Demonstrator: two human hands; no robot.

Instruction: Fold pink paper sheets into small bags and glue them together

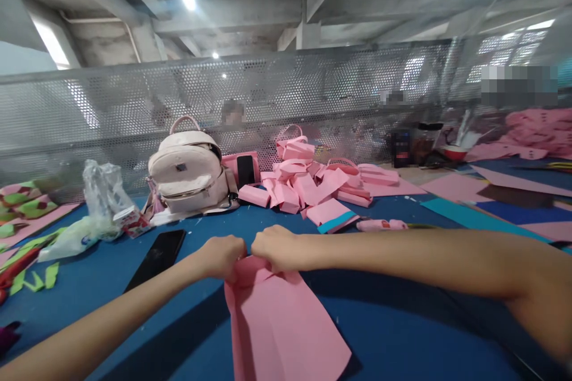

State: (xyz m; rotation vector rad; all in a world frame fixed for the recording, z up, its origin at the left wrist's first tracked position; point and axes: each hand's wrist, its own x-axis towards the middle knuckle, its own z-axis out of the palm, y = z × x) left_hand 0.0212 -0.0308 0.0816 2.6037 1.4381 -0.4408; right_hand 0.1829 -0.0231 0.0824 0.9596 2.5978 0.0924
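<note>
A pink paper sheet (pixel 281 327) lies on the blue table (pixel 402 333) in front of me, creased lengthwise, its far end bunched up. My left hand (pixel 221 256) and my right hand (pixel 277 248) sit side by side at that far end, both with fingers closed on the paper's folded edge. My forearms reach in from the lower left and the right.
A pile of folded pink paper pieces (pixel 313 184) lies beyond my hands. A pale backpack (pixel 190 169) stands at the back left, a black phone (pixel 156 256) lies left of my hands, and a plastic bag (pixel 96 208) farther left. Green scraps, pink and teal sheets flank the sides; a mesh fence runs behind.
</note>
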